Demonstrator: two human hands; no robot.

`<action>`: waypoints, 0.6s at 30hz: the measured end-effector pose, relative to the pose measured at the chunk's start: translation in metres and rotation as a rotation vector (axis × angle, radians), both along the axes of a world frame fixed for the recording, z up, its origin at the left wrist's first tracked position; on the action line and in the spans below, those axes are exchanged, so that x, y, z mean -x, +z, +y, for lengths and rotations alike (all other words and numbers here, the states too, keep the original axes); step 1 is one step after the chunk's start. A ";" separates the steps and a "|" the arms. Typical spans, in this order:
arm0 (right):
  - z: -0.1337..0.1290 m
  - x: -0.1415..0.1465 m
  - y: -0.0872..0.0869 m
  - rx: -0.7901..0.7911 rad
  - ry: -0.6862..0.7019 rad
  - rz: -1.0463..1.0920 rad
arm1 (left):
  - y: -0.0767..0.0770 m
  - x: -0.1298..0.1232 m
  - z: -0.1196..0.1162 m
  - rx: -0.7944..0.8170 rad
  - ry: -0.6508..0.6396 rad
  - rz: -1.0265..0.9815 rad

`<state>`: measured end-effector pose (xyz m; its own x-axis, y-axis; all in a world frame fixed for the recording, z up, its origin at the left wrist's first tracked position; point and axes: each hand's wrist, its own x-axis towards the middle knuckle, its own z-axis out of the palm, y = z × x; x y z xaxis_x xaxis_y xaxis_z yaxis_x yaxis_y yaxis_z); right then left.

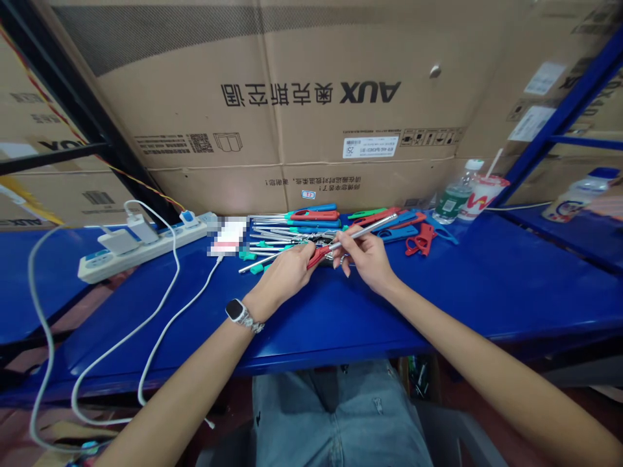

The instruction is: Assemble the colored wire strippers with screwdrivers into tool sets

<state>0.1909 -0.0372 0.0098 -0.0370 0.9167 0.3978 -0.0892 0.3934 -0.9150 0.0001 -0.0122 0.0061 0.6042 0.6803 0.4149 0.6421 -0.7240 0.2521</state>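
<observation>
A long-necked lighter with a red handle and a silver tube (372,228) slants up to the right between my two hands. My left hand (291,266) is closed around its red handle, a watch on the wrist. Fingers of my right hand (368,261) pinch the tube near where it leaves the handle. Behind them lie several blue and red lighters with metal tubes (314,215), close together. Small green pieces (257,268) lie among the tubes left of my hands. Red handle parts (421,240) and blue handle parts (400,233) are heaped to the right.
On the blue table (467,285) stand a clear bottle (452,201) and a red-and-white cup (483,194) at the back right. A white power strip (146,246) with cables is on the left, a phone (228,235) beside it. Cardboard boxes (311,39) wall the back.
</observation>
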 end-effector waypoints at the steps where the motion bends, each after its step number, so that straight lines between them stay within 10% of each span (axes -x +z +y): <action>1: 0.000 0.000 0.000 0.007 0.004 -0.006 | 0.000 0.000 0.000 0.007 -0.016 -0.028; 12: -0.016 0.014 -0.017 -0.033 0.091 -0.448 | 0.006 -0.031 -0.007 0.579 -0.194 -1.151; 18: -0.020 0.022 -0.018 0.101 0.327 -0.319 | 0.007 -0.031 -0.006 0.849 -0.201 -1.315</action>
